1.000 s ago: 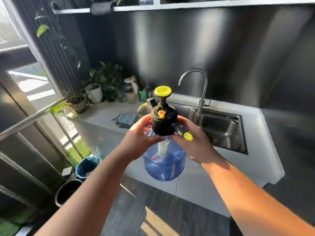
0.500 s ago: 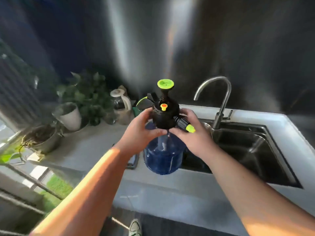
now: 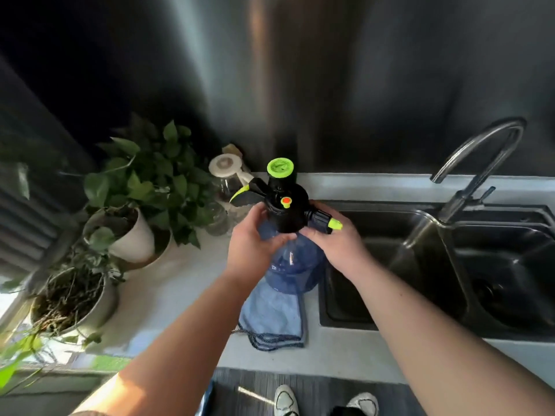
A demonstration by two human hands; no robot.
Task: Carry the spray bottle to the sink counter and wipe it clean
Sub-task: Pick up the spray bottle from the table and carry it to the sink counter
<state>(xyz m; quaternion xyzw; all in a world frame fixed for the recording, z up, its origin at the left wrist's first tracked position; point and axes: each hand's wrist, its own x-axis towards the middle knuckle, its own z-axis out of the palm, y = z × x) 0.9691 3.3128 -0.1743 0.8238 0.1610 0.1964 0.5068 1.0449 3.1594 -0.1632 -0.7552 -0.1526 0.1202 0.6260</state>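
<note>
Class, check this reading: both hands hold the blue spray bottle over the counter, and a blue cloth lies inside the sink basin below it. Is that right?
Not quite. The blue cloth lies on the counter left of the sink, not inside it, as the head view shows. The rest stands: the left hand and right hand hold the spray bottle.

Spray bottle (image 3: 292, 259), blue tank with black pump head and green cap, stood upright over a blue cloth (image 3: 271, 319) on the grey counter (image 3: 186, 283), left hand (image 3: 250, 250) and right hand (image 3: 338, 247) clasped around its neck. Steel sink (image 3: 420, 265) and curved faucet (image 3: 477, 163) lay to the right; potted plants (image 3: 144, 187) and a glass jar (image 3: 223, 181) to the left.
</note>
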